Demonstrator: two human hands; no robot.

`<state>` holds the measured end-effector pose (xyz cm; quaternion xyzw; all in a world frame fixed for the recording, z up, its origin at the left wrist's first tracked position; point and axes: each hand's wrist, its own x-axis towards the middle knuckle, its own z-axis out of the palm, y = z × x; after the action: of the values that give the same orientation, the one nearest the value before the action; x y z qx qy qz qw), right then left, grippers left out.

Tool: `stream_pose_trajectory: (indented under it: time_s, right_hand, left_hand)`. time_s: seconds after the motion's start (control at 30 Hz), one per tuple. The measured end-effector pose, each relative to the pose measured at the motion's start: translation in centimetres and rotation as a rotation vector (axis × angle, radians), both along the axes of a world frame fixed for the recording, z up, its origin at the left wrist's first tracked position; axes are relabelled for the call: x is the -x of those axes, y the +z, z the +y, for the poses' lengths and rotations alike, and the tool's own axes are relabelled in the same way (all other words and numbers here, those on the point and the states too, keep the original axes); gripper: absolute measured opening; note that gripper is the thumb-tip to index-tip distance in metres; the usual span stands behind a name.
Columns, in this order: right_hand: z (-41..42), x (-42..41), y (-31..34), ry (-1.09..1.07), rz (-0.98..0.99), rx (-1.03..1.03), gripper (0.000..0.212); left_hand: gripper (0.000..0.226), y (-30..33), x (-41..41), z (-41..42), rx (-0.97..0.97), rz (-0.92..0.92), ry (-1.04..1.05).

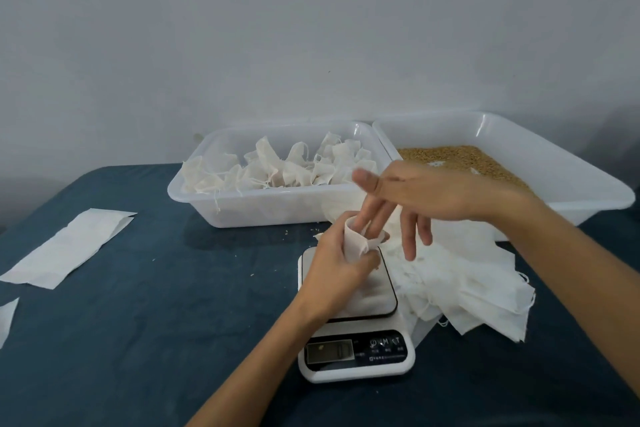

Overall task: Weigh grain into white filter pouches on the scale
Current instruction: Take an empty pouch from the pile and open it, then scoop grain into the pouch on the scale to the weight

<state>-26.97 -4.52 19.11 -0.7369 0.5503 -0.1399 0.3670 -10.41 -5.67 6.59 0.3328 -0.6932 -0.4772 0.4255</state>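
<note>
My left hand (332,263) grips a white filter pouch (356,246) just above the platform of the white digital scale (356,354). My right hand (408,198) reaches in from the right, fingers straight, two of them poked into the pouch's open mouth. The scale's display shows a 0. Golden-brown grain (460,159) lies in the white tray (554,163) at the back right. A heap of flat empty pouches (478,291) lies right of the scale.
A white tub (270,211) at the back centre holds several filled, drawn-shut pouches. Two white paper pieces (69,250) lie on the dark blue cloth at the left. A few loose grains dot the cloth near the tub. A grey wall stands behind.
</note>
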Motion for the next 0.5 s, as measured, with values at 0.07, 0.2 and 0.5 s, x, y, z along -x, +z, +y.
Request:
stream_pose_trajectory:
  time_s: [0.07, 0.2, 0.5]
  right_hand:
    - [-0.7, 2.2, 0.4, -0.080, -0.076, 0.091, 0.081]
    - [-4.0, 10.3, -1.4, -0.393, 0.090, 0.340, 0.040]
    - [-8.6, 20.4, -8.1, -0.441, 0.852, -0.044, 0.039]
  left_hand:
    - [0.037, -0.1, 0.0, -0.1, -0.033, 0.043, 0.002]
    - [0.035, -0.5, 0.2, -0.3, -0.085, 0.070, -0.001]
    - [0.036, -0.3, 0.4, -0.4, -0.144, 0.166, 0.021]
